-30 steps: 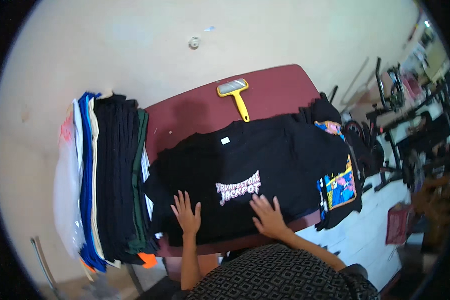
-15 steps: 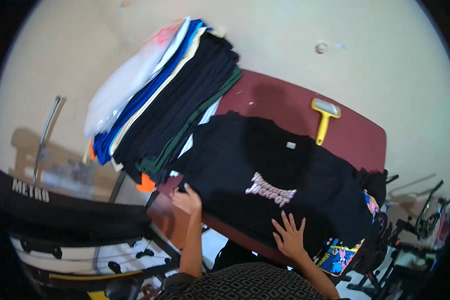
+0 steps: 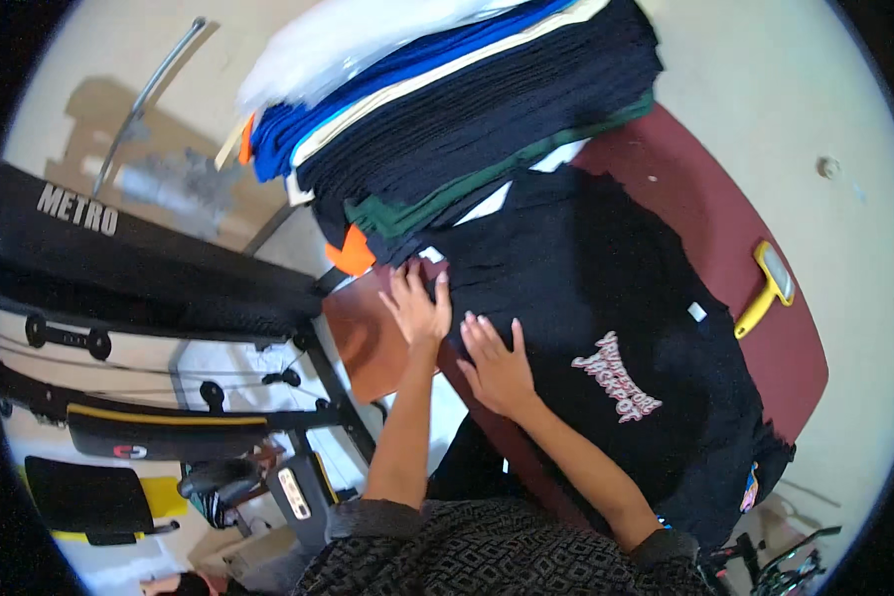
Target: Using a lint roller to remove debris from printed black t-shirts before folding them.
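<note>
A black T-shirt (image 3: pixel 566 268) with a pale pink-edged print on its chest lies spread over the dark red table (image 3: pixel 805 382). My left hand (image 3: pixel 419 306) rests at the shirt's left edge, near the table's side, fingers spread. Close beside it, my right hand (image 3: pixel 497 366) lies flat on the black cloth with its fingers stretched out. Neither hand grips anything. A small white label (image 3: pixel 697 313) shows at the shirt's neck. The colourful print of another garment (image 3: pixel 750 489) peeks out by the far right sleeve.
Behind the shirt rises a tall stack of folded clothes (image 3: pixel 487 109), mostly black, with blue, cream, green and white layers. A yellow-handled brush (image 3: pixel 762 298) lies at the table's right. Black exercise equipment (image 3: pixel 149 228) stands on the left, bicycle parts (image 3: pixel 775 561) at lower right.
My view has turned left, so the stack and table appear rotated. My right hand has moved from below the chest print to the shirt's left side, beside my left hand.
</note>
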### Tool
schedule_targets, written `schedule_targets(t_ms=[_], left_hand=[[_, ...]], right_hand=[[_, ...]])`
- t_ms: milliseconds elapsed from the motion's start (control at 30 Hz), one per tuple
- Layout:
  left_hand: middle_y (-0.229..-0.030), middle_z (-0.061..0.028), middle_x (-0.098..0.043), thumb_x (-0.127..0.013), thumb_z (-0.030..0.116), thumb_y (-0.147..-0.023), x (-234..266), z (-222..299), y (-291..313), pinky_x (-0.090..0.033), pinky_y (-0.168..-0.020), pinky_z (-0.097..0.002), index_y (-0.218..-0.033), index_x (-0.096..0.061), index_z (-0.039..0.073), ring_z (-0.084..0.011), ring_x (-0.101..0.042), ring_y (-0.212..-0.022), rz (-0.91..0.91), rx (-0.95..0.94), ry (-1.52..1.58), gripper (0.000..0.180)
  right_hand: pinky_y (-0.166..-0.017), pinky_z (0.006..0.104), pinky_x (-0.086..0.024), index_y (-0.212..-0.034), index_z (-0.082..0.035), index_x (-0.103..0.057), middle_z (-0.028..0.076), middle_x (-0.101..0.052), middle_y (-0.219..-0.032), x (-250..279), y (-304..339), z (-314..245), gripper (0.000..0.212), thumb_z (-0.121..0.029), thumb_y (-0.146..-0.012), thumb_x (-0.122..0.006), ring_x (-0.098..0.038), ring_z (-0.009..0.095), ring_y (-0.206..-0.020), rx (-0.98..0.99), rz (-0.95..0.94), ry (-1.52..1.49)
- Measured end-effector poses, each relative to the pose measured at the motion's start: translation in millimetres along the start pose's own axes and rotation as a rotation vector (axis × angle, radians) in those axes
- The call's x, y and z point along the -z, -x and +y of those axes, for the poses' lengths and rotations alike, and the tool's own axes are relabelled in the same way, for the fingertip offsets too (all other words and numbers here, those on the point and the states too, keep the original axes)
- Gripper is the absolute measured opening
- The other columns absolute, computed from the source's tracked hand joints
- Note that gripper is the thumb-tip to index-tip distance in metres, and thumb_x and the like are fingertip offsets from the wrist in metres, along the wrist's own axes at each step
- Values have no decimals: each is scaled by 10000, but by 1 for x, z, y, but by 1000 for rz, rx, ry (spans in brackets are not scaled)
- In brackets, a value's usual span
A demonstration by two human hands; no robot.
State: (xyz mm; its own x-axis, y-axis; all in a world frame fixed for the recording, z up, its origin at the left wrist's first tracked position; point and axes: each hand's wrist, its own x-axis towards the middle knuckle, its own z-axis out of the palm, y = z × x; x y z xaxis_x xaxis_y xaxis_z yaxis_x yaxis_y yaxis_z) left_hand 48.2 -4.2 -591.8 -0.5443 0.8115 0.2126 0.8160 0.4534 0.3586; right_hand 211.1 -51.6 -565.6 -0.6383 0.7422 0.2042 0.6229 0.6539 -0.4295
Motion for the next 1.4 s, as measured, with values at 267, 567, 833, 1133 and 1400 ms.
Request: schedule_targets(t_ms=[267, 567, 833, 1133, 1400], left_hand=[[-1318, -125, -323, -514, 600, -717, 7, 0, 0, -107, -1043, -517, -1253, -400, 93, -277, -216, -1285, -61, 64, 29, 747], [-1347, -133, -284, -580, 714, -564, 23, -3, -1, -128, -1047, -492, -1285, -360, 83, -263, -176, -1305, -124, 98, -18, 982], [-1322, -123, -306, -617, 664, -579, 18, 12, -3, -141, -1035, -506, -1240, -416, 107, -260, -244, -1274, -39, 76, 34, 888], [-1331, -130, -309, -586, 700, -572, 15, 3, 0, -107, -1052, -488, -1242, -415, 125, -256, -194, -1297, -71, 112, 50, 899], [-1323, -123, -315, -571, 702, -585, 11, 8, 0, -127, -1041, -506, -1246, -394, 137, -261, -200, -1292, -62, 106, 43, 887]], right_hand=[[-1009, 538, -140, -1295, -30, -337, 103, -318, -1363, -2, -4, 2, 525, -324, -867, -409, -288, 227, -1262, 15, -80, 2], [-974, 418, -291, -1070, -31, -550, 164, -521, -1139, 134, 43, 69, 363, -145, -730, -608, -443, 300, -1122, -101, -21, -324], [-845, 438, -380, -1068, 53, -475, 256, -460, -1033, 159, 155, 331, 646, -429, -691, -684, -457, 360, -966, -1219, 725, 404], [-330, 195, -323, -828, -102, -480, -21, -466, -570, 182, 96, 220, 217, -313, -871, -507, -428, 69, -400, -932, 696, -731], [-460, 262, -349, -793, -28, -493, 10, -442, -571, 71, 46, 56, 223, -223, -897, -461, -432, 80, -516, -615, -110, -810]])
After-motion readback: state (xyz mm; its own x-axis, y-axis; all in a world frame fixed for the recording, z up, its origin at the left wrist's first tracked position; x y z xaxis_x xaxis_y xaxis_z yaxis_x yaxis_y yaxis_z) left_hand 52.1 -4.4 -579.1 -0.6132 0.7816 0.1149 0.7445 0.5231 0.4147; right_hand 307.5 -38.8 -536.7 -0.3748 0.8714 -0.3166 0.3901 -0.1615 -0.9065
